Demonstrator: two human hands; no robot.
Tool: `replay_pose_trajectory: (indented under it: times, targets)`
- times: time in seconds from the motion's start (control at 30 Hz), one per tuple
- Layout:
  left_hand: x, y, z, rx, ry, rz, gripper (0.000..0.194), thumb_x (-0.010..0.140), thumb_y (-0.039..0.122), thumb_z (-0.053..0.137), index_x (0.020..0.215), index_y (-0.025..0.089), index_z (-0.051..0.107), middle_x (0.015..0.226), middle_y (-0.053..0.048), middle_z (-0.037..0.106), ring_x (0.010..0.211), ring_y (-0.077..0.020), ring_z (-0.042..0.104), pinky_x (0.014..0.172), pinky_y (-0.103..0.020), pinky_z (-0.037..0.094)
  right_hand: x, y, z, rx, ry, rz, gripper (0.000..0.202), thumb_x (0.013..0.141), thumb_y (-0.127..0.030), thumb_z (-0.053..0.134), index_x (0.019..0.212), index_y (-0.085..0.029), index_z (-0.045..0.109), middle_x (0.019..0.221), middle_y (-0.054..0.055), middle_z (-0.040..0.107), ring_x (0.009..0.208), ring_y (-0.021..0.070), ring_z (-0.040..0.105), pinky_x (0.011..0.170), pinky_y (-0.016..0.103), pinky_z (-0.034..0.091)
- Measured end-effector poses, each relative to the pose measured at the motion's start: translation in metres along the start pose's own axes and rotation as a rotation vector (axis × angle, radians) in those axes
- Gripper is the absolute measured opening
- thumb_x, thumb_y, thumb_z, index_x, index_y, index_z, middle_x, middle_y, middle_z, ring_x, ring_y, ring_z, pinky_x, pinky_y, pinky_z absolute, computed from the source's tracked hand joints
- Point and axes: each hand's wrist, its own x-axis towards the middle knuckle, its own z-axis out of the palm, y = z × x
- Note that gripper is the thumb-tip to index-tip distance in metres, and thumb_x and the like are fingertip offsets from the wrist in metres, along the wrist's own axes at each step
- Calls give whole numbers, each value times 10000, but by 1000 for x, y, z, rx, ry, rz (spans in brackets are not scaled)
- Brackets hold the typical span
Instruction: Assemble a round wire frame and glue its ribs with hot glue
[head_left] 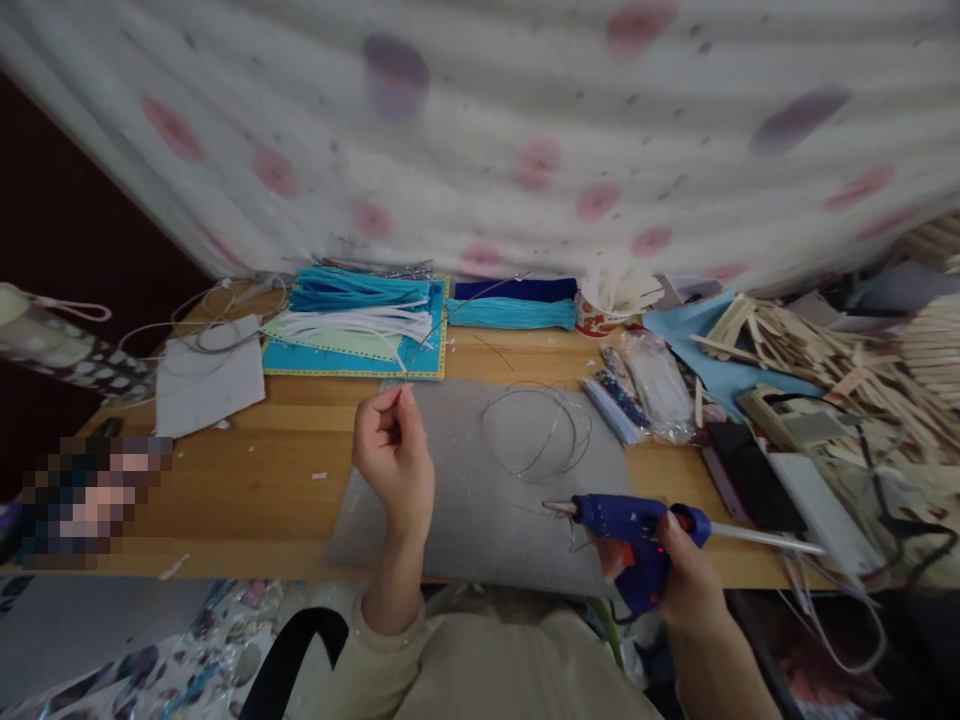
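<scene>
My left hand [394, 450] is raised over the left part of a grey mat [465, 500], its thumb and fingers pinched together. A small white tip shows at the pinch, below a thin dark wire [450, 315] that slants up to the right; whether they join is unclear. My right hand [686, 575] is wrapped round the handle of a blue glue gun [622, 520]. The gun's metal nozzle points left, and a pale glue stick [765, 538] sticks out of its back. Behind the gun, a coil of thin wire [536, 470] lies on the mat.
White and blue pipe cleaners [360, 325] lie on a blue board [300, 362] at the back. A patterned cup [596, 315] stands right of them. Wooden sticks [817, 360], a dark phone [754, 475] and cables are on the right. White foam [210, 378] lies left.
</scene>
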Motion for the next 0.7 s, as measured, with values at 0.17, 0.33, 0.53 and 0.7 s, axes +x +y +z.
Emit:
replay_pose_trajectory:
  times: [0.17,0.33,0.53,0.7]
  targets:
    - [-2,-1,1,-12,-10,-12,170,856,338,628,828,171,611,603,52,526,471,-60,441,488,-180,436,-3,23,8,45,-39,114,706,795,-810,426,489,-212,642,429,66,542,450,182,479,448,312,376]
    - [-4,-1,2,-15,-12,3,172,866,344,617,829,176,604,614,47,532,475,-62,447,488,-179,430,-3,32,17,91,1,48,722,851,-771,358,442,-222,587,406,63,468,532,212,510,523,332,423]
    - [-5,2,1,-27,7,11,166,861,338,620,834,174,609,611,49,529,480,-66,457,492,-185,435,-2,28,26,182,-119,91,757,850,-783,272,422,-215,531,444,55,426,457,171,411,445,315,349]
    - [-4,1,0,-31,16,9,160,867,331,616,841,173,608,636,42,537,492,-64,462,500,-184,439,-2,27,25,170,-138,110,769,829,-815,244,435,-226,542,438,63,431,470,181,394,464,326,344]
